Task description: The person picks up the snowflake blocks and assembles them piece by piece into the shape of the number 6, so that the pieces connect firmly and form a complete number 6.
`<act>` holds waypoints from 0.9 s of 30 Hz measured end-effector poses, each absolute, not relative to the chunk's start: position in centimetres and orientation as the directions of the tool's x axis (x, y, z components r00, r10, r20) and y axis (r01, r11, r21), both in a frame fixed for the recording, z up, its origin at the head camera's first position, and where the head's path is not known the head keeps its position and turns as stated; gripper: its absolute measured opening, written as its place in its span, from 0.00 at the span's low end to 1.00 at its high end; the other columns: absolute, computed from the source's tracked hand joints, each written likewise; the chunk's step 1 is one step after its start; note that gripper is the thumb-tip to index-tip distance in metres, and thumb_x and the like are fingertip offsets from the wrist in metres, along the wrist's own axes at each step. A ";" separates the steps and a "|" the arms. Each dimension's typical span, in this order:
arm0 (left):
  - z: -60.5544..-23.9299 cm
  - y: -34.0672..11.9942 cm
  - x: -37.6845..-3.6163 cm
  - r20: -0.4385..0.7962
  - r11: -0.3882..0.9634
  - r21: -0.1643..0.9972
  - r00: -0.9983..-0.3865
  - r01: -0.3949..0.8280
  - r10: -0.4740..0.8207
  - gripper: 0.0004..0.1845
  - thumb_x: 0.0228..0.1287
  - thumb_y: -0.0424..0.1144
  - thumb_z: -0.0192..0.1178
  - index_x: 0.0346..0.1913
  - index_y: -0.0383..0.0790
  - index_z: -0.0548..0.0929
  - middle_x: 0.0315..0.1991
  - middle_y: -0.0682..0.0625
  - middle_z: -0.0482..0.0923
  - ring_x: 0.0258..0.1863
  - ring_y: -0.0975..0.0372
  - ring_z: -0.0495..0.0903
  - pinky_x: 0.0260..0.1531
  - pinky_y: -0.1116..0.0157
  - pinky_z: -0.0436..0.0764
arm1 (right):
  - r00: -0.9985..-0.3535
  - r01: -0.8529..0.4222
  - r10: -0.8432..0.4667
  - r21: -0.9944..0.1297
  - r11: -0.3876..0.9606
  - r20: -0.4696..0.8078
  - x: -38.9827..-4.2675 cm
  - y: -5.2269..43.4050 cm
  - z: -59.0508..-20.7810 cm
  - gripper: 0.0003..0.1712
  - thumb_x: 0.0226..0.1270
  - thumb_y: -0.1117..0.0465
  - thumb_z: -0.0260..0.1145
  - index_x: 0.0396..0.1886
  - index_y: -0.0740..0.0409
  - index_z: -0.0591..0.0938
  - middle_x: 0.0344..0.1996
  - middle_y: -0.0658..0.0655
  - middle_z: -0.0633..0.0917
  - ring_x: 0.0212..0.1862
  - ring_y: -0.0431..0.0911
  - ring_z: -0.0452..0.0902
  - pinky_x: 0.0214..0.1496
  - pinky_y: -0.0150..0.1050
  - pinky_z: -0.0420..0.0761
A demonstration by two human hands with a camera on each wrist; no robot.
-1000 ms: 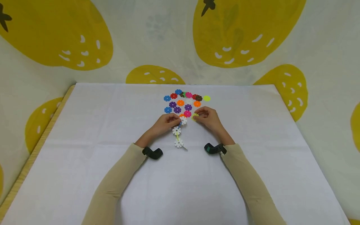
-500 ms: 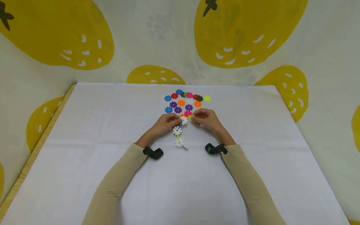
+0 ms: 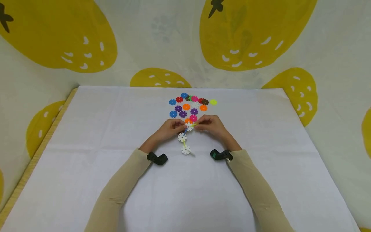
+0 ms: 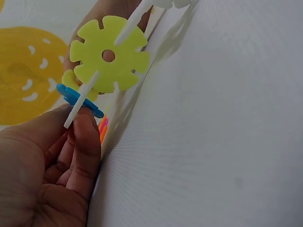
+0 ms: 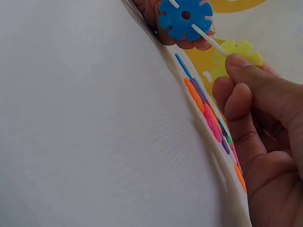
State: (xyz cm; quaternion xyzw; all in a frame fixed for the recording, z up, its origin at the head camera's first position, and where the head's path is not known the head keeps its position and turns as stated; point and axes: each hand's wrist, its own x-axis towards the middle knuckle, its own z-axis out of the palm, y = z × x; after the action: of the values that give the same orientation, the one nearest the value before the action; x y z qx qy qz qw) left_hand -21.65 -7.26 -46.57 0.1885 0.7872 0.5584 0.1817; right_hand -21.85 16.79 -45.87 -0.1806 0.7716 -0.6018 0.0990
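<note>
A chain of notched plastic discs, white, blue and yellow, hangs between the hands in the head view. My left hand [image 3: 171, 129] pinches it near the top at a blue disc [image 4: 71, 96], with thumb and forefinger. Slotted across that blue one is a white disc [image 3: 189, 127]. My right hand [image 3: 213, 125] pinches a yellow disc [image 5: 242, 48] right at the white disc's edge; in the head view it is edge-on. Lower in the chain, another yellow disc [image 4: 93, 47] faces the left wrist camera, joined to white discs at either side.
Loose discs lie beyond the hands on the white-covered table [image 3: 116, 112], among them purple [image 3: 178, 108], orange [image 3: 203, 108], pink [image 3: 193, 118] and blue [image 3: 173, 114]. A yellow disc [image 3: 213, 102] lies at the group's right. A patterned cloth [image 3: 162, 42] hangs behind the table.
My right hand has moved left and slightly nearer, bringing its yellow disc from beside the chain to the top white disc and turning it edge-on. The left hand keeps its hold.
</note>
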 end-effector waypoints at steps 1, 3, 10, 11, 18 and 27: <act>-46.6 -7.3 -21.6 -0.074 0.309 0.946 -0.862 0.098 0.501 0.12 0.71 0.38 0.58 0.46 0.31 0.82 0.35 0.45 0.82 0.30 0.62 0.77 0.33 0.71 0.78 | -0.912 -0.171 -0.404 -0.964 0.203 0.076 -21.8 16.7 -45.9 0.08 0.60 0.71 0.70 0.37 0.72 0.84 0.30 0.58 0.85 0.28 0.42 0.79 0.35 0.31 0.80; -46.5 -7.3 -21.5 -0.072 0.304 0.947 -0.861 0.099 0.503 0.12 0.71 0.38 0.58 0.46 0.30 0.82 0.35 0.44 0.83 0.30 0.62 0.77 0.33 0.71 0.78 | -0.907 -0.185 -0.411 -0.963 0.195 0.091 -21.8 16.6 -45.9 0.07 0.60 0.72 0.70 0.37 0.72 0.84 0.31 0.60 0.85 0.28 0.42 0.78 0.34 0.31 0.80; -46.6 -7.1 -21.6 -0.068 0.237 0.969 -0.857 0.064 0.510 0.13 0.72 0.37 0.57 0.49 0.29 0.81 0.33 0.45 0.81 0.29 0.61 0.77 0.34 0.71 0.78 | -0.907 -0.150 -0.417 -0.966 0.212 0.049 -21.8 16.5 -45.9 0.09 0.60 0.68 0.72 0.39 0.69 0.85 0.32 0.56 0.86 0.31 0.43 0.80 0.36 0.33 0.80; -46.7 -7.1 -21.6 -0.069 0.232 0.971 -0.858 0.059 0.509 0.13 0.72 0.37 0.57 0.49 0.29 0.81 0.33 0.46 0.81 0.29 0.61 0.77 0.34 0.71 0.78 | -0.907 -0.143 -0.419 -0.964 0.223 0.038 -21.9 16.6 -46.0 0.10 0.60 0.68 0.72 0.40 0.69 0.85 0.33 0.55 0.86 0.33 0.43 0.80 0.38 0.33 0.81; -46.6 -7.2 -21.5 -0.074 0.217 0.976 -0.874 0.036 0.481 0.13 0.72 0.37 0.56 0.49 0.27 0.79 0.33 0.44 0.81 0.29 0.62 0.79 0.34 0.71 0.80 | -0.921 -0.150 -0.389 -0.932 0.330 0.011 -22.1 16.8 -46.2 0.13 0.62 0.65 0.71 0.45 0.64 0.84 0.39 0.58 0.85 0.41 0.45 0.80 0.47 0.32 0.79; -46.8 -7.3 -21.7 -0.055 0.176 0.984 -0.884 0.031 0.464 0.12 0.73 0.36 0.54 0.48 0.27 0.77 0.33 0.43 0.82 0.30 0.63 0.79 0.35 0.70 0.81 | -0.942 -0.180 -0.333 -0.900 0.397 0.041 -23.1 16.1 -46.4 0.14 0.65 0.64 0.69 0.49 0.64 0.84 0.39 0.61 0.84 0.35 0.47 0.76 0.37 0.28 0.75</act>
State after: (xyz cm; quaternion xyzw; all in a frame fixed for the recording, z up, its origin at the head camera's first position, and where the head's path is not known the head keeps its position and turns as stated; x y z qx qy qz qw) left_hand -21.69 -7.27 -46.76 0.1658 0.7468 0.6200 0.1746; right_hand -23.11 16.08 -46.40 -0.1540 0.8327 -0.5268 0.0729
